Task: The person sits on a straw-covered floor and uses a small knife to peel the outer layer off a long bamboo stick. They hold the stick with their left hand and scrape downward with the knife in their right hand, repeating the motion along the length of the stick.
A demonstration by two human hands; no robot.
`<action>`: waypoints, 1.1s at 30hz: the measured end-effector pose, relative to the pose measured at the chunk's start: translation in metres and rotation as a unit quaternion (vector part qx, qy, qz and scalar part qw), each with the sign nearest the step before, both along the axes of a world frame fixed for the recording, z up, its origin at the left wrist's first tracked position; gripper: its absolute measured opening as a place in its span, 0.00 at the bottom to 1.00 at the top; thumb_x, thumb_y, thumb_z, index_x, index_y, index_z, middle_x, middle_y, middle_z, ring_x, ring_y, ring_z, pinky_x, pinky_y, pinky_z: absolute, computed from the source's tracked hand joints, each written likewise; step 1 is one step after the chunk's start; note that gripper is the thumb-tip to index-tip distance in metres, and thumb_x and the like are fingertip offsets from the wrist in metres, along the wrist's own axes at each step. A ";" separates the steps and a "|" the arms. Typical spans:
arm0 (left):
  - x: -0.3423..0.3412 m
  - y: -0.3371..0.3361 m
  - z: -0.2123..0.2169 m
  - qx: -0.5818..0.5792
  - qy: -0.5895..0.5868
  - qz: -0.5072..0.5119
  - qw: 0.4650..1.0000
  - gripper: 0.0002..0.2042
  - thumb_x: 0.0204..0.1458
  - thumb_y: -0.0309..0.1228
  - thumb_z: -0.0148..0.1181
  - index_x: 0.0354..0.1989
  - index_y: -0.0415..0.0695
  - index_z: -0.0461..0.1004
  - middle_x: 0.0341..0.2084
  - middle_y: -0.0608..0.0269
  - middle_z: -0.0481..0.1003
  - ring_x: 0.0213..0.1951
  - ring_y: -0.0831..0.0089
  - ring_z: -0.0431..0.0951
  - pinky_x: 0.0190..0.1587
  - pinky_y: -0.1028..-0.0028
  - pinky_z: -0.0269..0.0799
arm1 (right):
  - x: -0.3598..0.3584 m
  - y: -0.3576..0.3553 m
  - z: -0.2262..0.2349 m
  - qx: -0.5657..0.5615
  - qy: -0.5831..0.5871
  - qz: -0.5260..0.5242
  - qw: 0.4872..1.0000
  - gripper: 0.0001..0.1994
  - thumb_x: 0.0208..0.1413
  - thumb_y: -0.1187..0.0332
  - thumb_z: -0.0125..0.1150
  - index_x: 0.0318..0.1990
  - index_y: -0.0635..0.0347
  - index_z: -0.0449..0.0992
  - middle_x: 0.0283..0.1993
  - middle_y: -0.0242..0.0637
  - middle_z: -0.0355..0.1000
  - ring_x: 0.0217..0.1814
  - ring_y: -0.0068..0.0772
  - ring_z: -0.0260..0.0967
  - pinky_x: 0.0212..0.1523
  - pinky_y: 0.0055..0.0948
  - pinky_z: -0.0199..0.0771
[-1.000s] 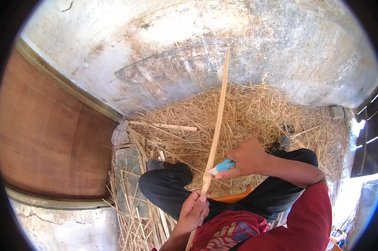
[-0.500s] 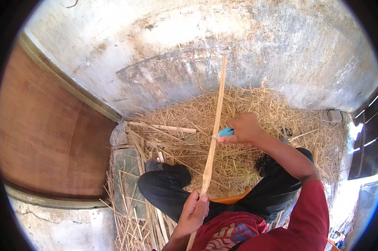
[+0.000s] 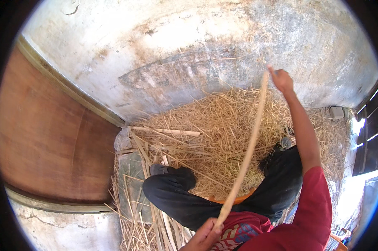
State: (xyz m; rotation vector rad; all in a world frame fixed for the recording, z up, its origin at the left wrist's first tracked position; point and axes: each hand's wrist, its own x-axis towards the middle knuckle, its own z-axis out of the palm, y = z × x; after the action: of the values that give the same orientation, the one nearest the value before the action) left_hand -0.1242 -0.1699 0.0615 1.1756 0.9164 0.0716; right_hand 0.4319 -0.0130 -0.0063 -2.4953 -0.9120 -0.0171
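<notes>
A long pale bamboo strip (image 3: 250, 150) slants up and to the right in front of me, its middle blurred and slightly bowed. My left hand (image 3: 207, 235) is closed around its lower part, near my red shirt. At the far tip, my right hand (image 3: 282, 80) is closed with the arm stretched out. Only a speck of blue shows there from the blue-handled knife, whose blade I cannot see. Whether the knife touches the strip cannot be made out.
Loose shavings (image 3: 222, 125) cover the floor between my legs and the stained wall (image 3: 176, 50). Several cut strips (image 3: 166, 230) lie by my left leg. A brown wooden panel (image 3: 55, 134) stands at the left. Between my thighs shows an orange rim (image 3: 243, 196).
My right hand has moved up and right, away from the strip's middle to its far end. The strip has swung rightward, and my left hand has shifted a little right and down.
</notes>
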 end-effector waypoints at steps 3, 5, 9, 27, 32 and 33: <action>-0.005 0.000 0.017 0.006 -0.023 -0.036 0.999 0.14 0.62 0.44 0.45 0.44 0.46 0.64 0.30 0.77 0.61 0.28 0.87 0.59 0.30 0.85 0.57 | 0.032 -0.032 -0.009 0.028 0.046 -0.054 0.997 0.45 0.48 0.23 0.30 0.18 0.61 0.73 0.19 0.41 0.71 0.23 0.39 0.70 0.32 0.45 0.70; -0.003 0.005 0.012 -0.027 -0.043 0.043 0.998 0.13 0.63 0.38 0.45 0.47 0.42 0.62 0.21 0.75 0.60 0.21 0.87 0.57 0.23 0.84 0.54 | -0.005 -0.033 -0.001 -0.003 0.072 0.012 0.997 0.45 0.46 0.22 0.33 0.18 0.61 0.75 0.17 0.39 0.70 0.23 0.35 0.70 0.30 0.41 0.70; 0.011 0.029 -0.001 0.013 -0.085 0.095 0.992 0.14 0.64 0.33 0.44 0.53 0.38 0.61 0.16 0.75 0.61 0.16 0.88 0.57 0.19 0.85 0.53 | -0.191 -0.060 0.050 -0.018 0.101 0.282 0.954 0.42 0.42 0.22 0.43 0.21 0.59 0.77 0.15 0.40 0.68 0.23 0.37 0.72 0.26 0.39 0.71; 0.025 0.033 -0.004 0.004 -0.165 0.122 0.979 0.10 0.63 0.32 0.44 0.46 0.39 0.61 0.14 0.74 0.56 0.15 0.85 0.54 0.19 0.82 0.51 | -0.228 -0.051 0.018 0.069 -0.123 0.433 0.890 0.37 0.41 0.25 0.49 0.12 0.55 0.70 0.08 0.36 0.59 0.10 0.40 0.63 0.14 0.37 0.61; 0.028 0.033 -0.003 0.017 -0.147 0.104 0.983 0.10 0.63 0.33 0.45 0.45 0.40 0.61 0.15 0.74 0.56 0.16 0.85 0.54 0.19 0.82 0.50 | -0.196 -0.033 0.010 0.047 -0.140 0.368 0.918 0.36 0.46 0.26 0.45 0.13 0.53 0.69 0.07 0.30 0.59 0.09 0.30 0.59 0.12 0.32 0.60; 0.026 0.030 -0.003 0.012 -0.147 0.099 0.984 0.10 0.63 0.33 0.45 0.45 0.41 0.61 0.15 0.74 0.56 0.16 0.85 0.54 0.20 0.82 0.51 | -0.184 -0.024 0.005 0.038 -0.125 0.327 0.936 0.36 0.48 0.27 0.44 0.12 0.53 0.69 0.08 0.28 0.59 0.09 0.27 0.58 0.11 0.31 0.59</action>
State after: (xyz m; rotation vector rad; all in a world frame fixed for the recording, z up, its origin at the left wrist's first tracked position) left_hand -0.0978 -0.1394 0.0583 1.0592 0.7675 0.4080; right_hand 0.2476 -0.0369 -0.0014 -2.0314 -1.7692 -0.1489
